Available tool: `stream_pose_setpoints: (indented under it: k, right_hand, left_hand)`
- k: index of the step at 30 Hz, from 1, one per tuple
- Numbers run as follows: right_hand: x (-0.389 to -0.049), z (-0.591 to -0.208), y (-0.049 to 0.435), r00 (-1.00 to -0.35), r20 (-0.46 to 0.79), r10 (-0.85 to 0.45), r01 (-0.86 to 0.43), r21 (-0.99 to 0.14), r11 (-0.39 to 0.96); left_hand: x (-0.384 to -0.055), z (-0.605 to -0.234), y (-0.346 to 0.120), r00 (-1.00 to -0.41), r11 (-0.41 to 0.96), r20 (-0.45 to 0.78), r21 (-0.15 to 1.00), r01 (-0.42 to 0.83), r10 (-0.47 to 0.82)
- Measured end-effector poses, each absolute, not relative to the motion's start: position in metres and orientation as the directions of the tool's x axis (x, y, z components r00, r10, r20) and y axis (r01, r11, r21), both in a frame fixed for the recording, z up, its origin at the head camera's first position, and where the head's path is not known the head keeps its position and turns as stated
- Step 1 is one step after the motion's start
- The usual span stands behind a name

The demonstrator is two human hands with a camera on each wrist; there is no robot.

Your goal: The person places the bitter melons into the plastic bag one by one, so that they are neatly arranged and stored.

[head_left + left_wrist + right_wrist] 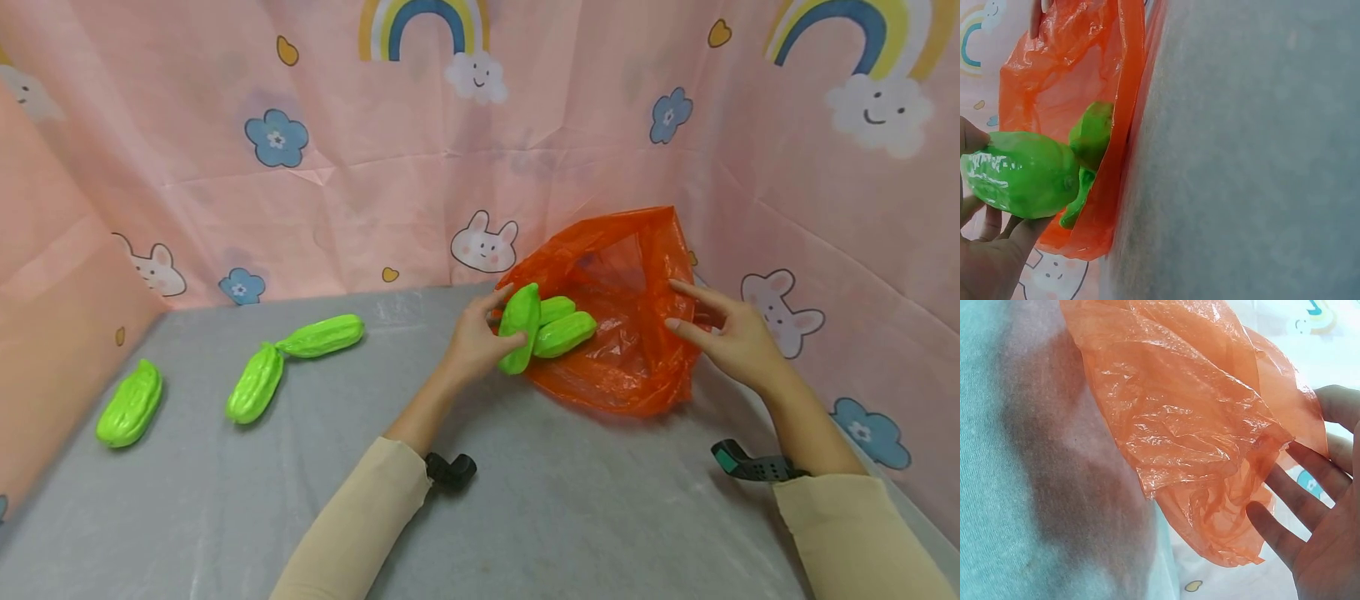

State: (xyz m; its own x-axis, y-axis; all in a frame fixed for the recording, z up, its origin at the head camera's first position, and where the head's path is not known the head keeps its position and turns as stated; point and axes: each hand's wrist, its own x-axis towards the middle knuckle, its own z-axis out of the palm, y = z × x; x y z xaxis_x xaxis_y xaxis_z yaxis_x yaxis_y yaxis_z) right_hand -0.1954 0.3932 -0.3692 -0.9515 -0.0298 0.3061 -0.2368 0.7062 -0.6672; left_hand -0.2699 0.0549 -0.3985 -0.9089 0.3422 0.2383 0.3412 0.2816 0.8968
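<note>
My left hand [480, 335] holds a bright green, glossy, gourd-shaped toy [521, 329] between thumb and fingers at the left side of an orange plastic bag [611, 358]. Two more green gourds [566, 334] lie in the mouth of the bag, right beside the held one. In the left wrist view the held gourd [1022, 175] covers part of the bag's opening. On the other side, my right hand [731, 333] grips the bag's right rim, which stands raised. Several of its fingers [1300, 497] spread along the outside of the thin plastic.
Three green gourds lie on the grey tabletop [525, 500] to the left: one alone [130, 405], and two end to end, a nearer one [256, 385] and a farther one [322, 336]. A pink printed cloth [360, 200] hangs behind and along both sides.
</note>
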Motion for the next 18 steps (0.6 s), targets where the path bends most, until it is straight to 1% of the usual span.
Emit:
stream_pose_setpoints:
  k: [5, 10, 14, 18]
  right_hand:
    - [-0.1958, -0.3695, 0.3929, -0.952, 0.304, -0.03, -0.236, -0.67, 0.704]
    - [-0.1957, -0.3699, 0.3934, -0.952, 0.304, -0.032, -0.238, -0.671, 0.702]
    - [-0.1961, -0.3699, 0.3935, -0.954, 0.3, -0.031, -0.233, -0.668, 0.707]
    - [-0.1966, -0.3694, 0.3934, -0.954, 0.299, -0.03, -0.231, -0.665, 0.71]
  left_hand:
    - [-0.2688, -0.3989, 0.0556, -0.91, 0.225, 0.258, 0.913, 0.339, 0.324]
    - [-0.267, -0.3968, 0.0574, -0.919, 0.152, 0.294, 0.928, 0.34, 0.262]
    - [-0.2644, -0.3942, 0.0583, -0.922, 0.137, 0.334, 0.922, 0.362, 0.195]
    - [-0.2618, -0.3912, 0.0571, -0.916, 0.141, 0.365, 0.91, 0.389, 0.167]
